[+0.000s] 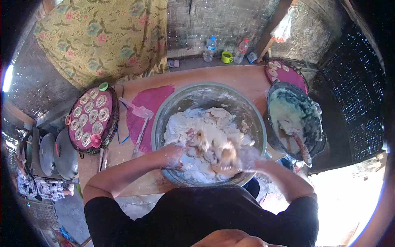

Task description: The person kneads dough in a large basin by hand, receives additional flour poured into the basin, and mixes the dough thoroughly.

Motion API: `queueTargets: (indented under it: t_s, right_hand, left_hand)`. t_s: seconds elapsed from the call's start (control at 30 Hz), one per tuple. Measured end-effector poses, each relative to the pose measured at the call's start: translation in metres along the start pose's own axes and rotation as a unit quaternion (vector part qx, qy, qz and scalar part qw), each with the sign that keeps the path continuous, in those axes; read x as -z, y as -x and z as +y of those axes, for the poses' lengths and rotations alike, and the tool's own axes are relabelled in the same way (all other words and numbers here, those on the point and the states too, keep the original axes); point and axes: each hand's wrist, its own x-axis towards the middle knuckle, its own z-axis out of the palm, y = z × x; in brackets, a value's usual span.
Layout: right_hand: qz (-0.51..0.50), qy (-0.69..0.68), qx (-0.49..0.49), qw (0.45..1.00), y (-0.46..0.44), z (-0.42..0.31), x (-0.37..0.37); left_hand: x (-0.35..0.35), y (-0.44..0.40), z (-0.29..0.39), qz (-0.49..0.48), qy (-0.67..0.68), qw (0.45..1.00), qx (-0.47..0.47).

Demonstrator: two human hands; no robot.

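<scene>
A large round basin (257, 107) on the table holds white flour (181, 125) and pale, crumbly lumps of dough (216, 140). Both of my hands are down inside it, coated with flour. On the left side of the mix is my left hand (177, 152), its fingers partly hidden among the flour and lumps. My right hand (249, 158) is at the lower right of the mix, smeared by motion. Some lumps between the hands are blurred too. Whether either hand grips dough cannot be made out.
Left stands a round tray (108, 127) with several coiled pale pieces; another tray (294, 78) is back right. A dark pot (275, 99) with pale batter and a wooden stick (302, 150) sits right. A whitened spatula (142, 131) lies left. Bottles (210, 49) and a green cup (226, 57) stand behind.
</scene>
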Motion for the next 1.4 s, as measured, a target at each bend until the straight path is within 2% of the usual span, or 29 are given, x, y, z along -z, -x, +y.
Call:
queueTargets:
  t_s: [0.03,0.1,0.13,0.2,0.23,0.3,0.33,0.4,0.47,0.53,0.6,0.67,0.7,0.73,0.8,0.83,0.87,0.9,0.93,0.97,1.0,1.03,1.07,1.1,1.13,1.2,1.27,1.3,1.4]
  right_hand:
    - [0.022,0.034,0.073,0.997,-0.011,0.008,0.008]
    - [0.072,0.029,0.112,0.991,-0.059,0.041,0.009]
    - [0.102,-0.007,0.08,0.992,-0.103,0.068,-0.003]
    - [0.08,-0.077,0.063,0.992,-0.208,0.135,-0.026]
    - [0.079,-0.075,0.065,0.992,-0.225,0.132,-0.017]
    - [0.044,-0.11,0.052,0.992,-0.255,0.125,-0.009]
    - [0.031,-0.123,0.047,0.991,-0.27,0.124,-0.006]
    - [-0.058,-0.299,0.052,0.951,-0.295,0.134,-0.012]
    - [-0.055,-0.294,0.03,0.954,-0.278,0.121,-0.003]
    - [-0.073,-0.269,0.044,0.959,-0.29,0.13,-0.013]
    - [-0.073,-0.25,0.077,0.963,-0.296,0.137,-0.028]
    - [-0.081,-0.335,0.026,0.939,-0.271,0.121,-0.039]
    - [0.051,-0.274,0.049,0.959,-0.254,0.117,-0.042]
    - [0.054,-0.274,0.049,0.959,-0.234,0.11,-0.045]
    - [0.203,-0.28,0.063,0.936,-0.194,0.091,-0.057]
    - [0.205,-0.281,0.062,0.935,-0.168,0.078,-0.058]
    - [0.153,-0.364,0.089,0.914,-0.138,0.063,-0.058]
    - [0.1,-0.443,0.116,0.883,-0.115,0.053,-0.059]
    - [0.102,-0.444,0.115,0.883,-0.098,0.052,-0.061]
    - [0.086,-0.309,0.181,0.93,-0.084,0.057,-0.062]
    - [0.068,-0.168,0.241,0.954,-0.07,0.058,-0.062]
    - [0.067,-0.17,0.239,0.954,-0.052,0.053,-0.056]
    - [0.071,-0.058,0.222,0.971,-0.032,0.044,-0.046]
    - [0.073,0.055,0.201,0.975,-0.021,0.043,-0.042]
    - [0.071,0.054,0.202,0.975,-0.019,0.049,-0.046]
    - [0.118,0.203,0.209,0.949,-0.019,0.073,-0.063]
    - [0.092,0.235,0.197,0.947,-0.031,0.085,-0.074]
    - [0.078,0.24,0.19,0.949,-0.036,0.089,-0.076]
    - [0.045,0.245,0.165,0.954,-0.061,0.1,-0.073]
  left_hand:
    - [0.001,0.001,0.0,0.004,-0.014,1.0,0.011]
    - [0.008,-0.003,0.002,-0.039,-0.045,0.996,0.062]
    - [0.01,-0.008,0.003,-0.084,-0.064,0.989,0.101]
    - [-0.009,-0.034,-0.023,-0.002,-0.064,0.995,0.076]
    - [-0.008,-0.051,-0.033,0.035,-0.055,0.995,0.073]
    - [-0.005,-0.082,-0.052,-0.001,-0.078,0.993,0.084]
    - [-0.004,-0.099,-0.063,0.027,-0.053,0.995,0.084]
    - [-0.031,-0.138,-0.106,0.085,-0.043,0.99,0.104]
    - [-0.035,-0.168,-0.133,0.124,-0.065,0.983,0.123]
    - [-0.02,-0.178,-0.128,0.065,-0.163,0.973,0.151]
    - [-0.017,-0.179,-0.126,0.124,-0.123,0.972,0.156]
    - [-0.028,-0.187,-0.141,0.153,-0.102,0.977,0.112]
    - [-0.03,-0.189,-0.142,0.156,-0.105,0.976,0.111]
    - [-0.032,-0.187,-0.136,0.149,-0.108,0.981,0.054]
    - [-0.028,-0.167,-0.102,0.136,-0.111,0.985,-0.004]
    - [-0.007,-0.142,-0.056,0.128,0.106,0.985,0.038]
    - [0.0,-0.125,-0.027,0.114,0.318,0.938,0.08]
    - [-0.008,-0.118,-0.025,0.113,0.316,0.939,0.079]
    - [-0.017,-0.11,-0.028,0.137,0.215,0.967,0.024]
    - [-0.019,-0.099,-0.024,0.159,0.112,0.98,-0.032]
    - [-0.02,-0.085,-0.021,0.155,0.112,0.981,-0.032]
    - [-0.006,-0.064,-0.002,0.066,0.073,0.995,-0.023]
    - [0.0,-0.052,0.01,-0.022,0.032,0.999,-0.014]
    - [-0.006,-0.047,0.015,-0.023,0.035,0.999,-0.013]
    - [-0.012,-0.043,0.019,-0.074,-0.015,0.997,-0.009]
    - [-0.015,-0.044,0.032,-0.127,-0.061,0.99,-0.003]
    - [-0.009,-0.051,0.057,-0.244,-0.04,0.969,0.025]
    - [-0.022,-0.049,0.056,-0.129,-0.041,0.989,-0.056]
    - [-0.033,-0.076,0.046,-0.103,0.033,0.988,-0.107]
